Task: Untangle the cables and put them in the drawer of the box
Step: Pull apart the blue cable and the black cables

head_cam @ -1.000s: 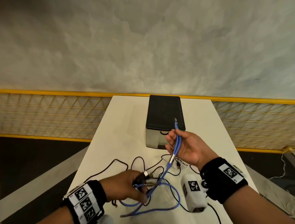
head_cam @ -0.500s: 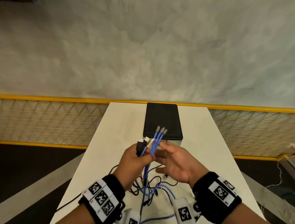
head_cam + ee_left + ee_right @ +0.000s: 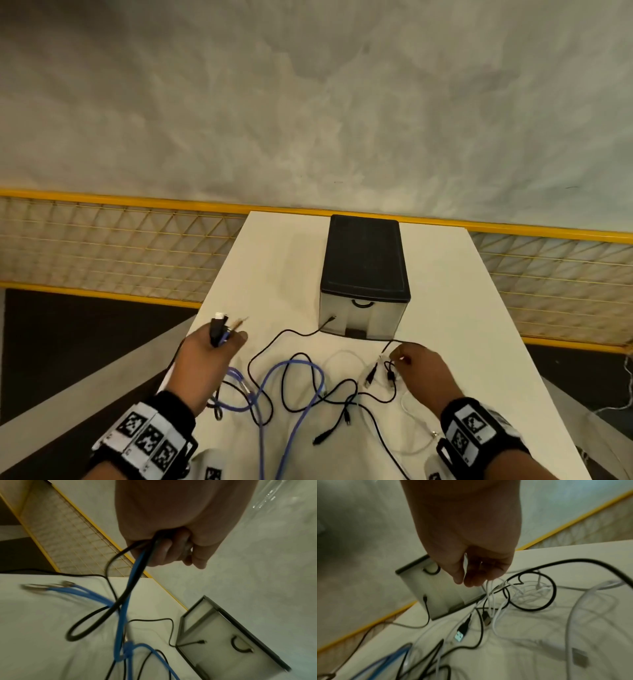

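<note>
- The blue cable [image 3: 297, 406] and a black cable [image 3: 96, 622] were gripped in the curled left hand [image 3: 205, 366], at 9 o'clock of the tangle.
- Thin white cables [image 3: 489, 595] were pinched by the right hand [image 3: 423, 371], at 3 o'clock.
- The box [image 3: 364, 270] stood at 12 o'clock on the table [image 3: 462, 308], its drawer [image 3: 371, 317] closed.

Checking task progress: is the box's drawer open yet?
No. In the head view the drawer sits flush in the box, its handle untouched, and all cables lie outside it.

Black wristbands [image 3: 479, 432] on both wrists, white square-coded marker tags; bare forearms.
</note>
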Demonstrator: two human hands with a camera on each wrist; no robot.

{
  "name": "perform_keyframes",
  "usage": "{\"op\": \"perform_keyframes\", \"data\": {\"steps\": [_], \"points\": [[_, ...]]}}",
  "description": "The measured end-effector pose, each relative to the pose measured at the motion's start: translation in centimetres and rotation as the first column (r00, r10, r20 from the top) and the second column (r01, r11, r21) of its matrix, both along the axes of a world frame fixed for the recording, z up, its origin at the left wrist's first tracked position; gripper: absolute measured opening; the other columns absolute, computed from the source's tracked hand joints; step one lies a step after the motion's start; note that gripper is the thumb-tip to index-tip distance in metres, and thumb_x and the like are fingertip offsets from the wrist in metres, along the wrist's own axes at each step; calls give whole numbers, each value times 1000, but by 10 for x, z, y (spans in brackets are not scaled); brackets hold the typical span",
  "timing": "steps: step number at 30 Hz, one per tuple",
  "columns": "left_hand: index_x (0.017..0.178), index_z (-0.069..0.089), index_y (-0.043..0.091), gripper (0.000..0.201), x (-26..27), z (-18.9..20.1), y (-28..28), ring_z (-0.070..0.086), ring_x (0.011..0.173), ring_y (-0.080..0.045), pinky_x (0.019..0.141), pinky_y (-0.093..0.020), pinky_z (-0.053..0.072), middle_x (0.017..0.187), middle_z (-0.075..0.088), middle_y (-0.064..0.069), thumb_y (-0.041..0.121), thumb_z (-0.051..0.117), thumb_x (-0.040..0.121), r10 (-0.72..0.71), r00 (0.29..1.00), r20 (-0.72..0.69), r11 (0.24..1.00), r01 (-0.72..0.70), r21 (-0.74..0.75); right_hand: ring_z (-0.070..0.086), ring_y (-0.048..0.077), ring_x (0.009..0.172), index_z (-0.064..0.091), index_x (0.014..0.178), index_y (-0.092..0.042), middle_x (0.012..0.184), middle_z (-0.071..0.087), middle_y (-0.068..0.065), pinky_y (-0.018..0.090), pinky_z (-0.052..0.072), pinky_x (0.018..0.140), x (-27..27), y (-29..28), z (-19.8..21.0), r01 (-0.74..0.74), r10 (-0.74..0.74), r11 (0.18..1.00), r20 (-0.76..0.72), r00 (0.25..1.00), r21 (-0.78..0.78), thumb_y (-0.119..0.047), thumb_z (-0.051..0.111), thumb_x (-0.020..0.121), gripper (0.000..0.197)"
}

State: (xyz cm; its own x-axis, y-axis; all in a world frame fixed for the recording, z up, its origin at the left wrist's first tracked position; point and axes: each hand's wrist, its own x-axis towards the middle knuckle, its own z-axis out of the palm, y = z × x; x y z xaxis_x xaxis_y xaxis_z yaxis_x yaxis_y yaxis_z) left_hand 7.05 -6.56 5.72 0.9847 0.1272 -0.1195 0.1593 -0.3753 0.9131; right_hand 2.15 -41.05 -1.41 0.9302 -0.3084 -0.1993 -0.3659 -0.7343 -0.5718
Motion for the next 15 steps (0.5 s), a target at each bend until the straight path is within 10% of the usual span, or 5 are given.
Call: {"op": "perform_keyframes", "data": {"steps": [6, 9, 15], "points": [[68, 63, 13, 27, -19, -8, -35, 24, 45, -12, 45, -26, 21, 52, 31, 1, 23, 66, 93, -214, 948, -236, 964, 166, -209, 65, 29, 80, 74, 79, -34, 84, 66, 3, 44, 51, 64, 13, 29, -12, -417, 305, 746, -291, 907, -520, -28, 77, 65, 16], [70, 67, 10, 37, -23, 6, -37, 26, 45, -16, 47, -26, 22, 51, 32, -2, 35, 59, 96, -270, 915, -301, 935, 175, -308, 57, 31, 106, 67, 106, -32, 110, 60, 0, 46, 42, 85, 13, 38, -25, -505, 354, 651, -362, 863, -567, -25, 52, 85, 27], [64, 67, 10, 47, -12, 29, -31, 45, 45, -19, 53, -29, 46, 47, 41, -4, 39, 53, 99, -432, 843, -321, 876, 308, -371, 61, 30, 67, 62, 66, -30, 74, 63, -1, 41, 45, 54, 18, 35, -40, -446, 287, 734, -362, 887, -512, -28, 80, 48, 25]]}}
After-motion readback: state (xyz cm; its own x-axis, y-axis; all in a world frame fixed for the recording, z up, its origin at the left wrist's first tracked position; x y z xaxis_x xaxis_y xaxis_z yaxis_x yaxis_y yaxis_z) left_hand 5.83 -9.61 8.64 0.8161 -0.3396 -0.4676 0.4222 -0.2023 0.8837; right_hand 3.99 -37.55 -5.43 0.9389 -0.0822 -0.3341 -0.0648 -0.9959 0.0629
